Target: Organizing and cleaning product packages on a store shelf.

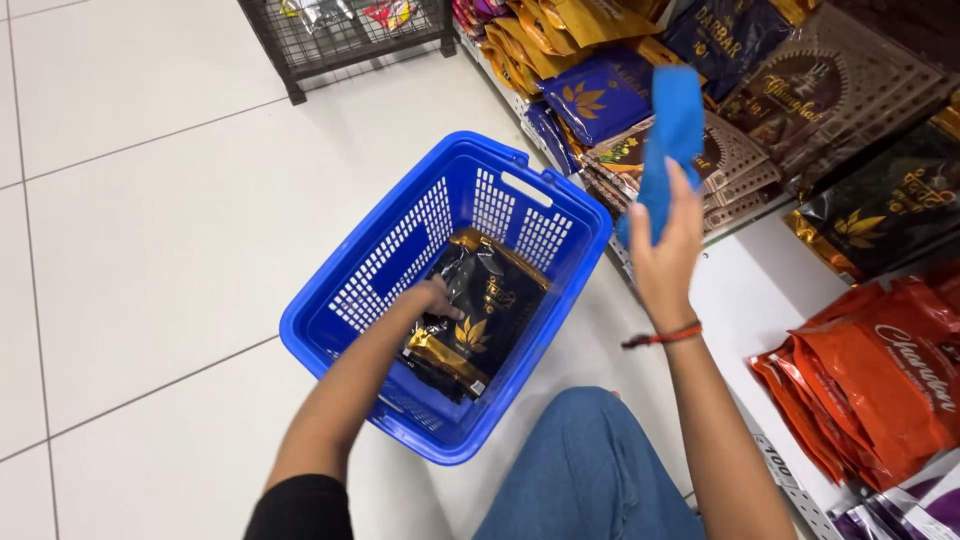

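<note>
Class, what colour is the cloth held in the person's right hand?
Bright blue: the cloth in the right hand, head view.

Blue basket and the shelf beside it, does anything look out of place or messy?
Nothing spilled or damaged. The black pouches lie tilted in the blue basket, and the shelf's packets lean in loose stacks.

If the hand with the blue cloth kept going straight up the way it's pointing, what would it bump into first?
Probably the brown patterned packets stacked on the shelf just behind the blue cloth. The right hand points up toward them, though the gap between them is hard to judge.
</note>
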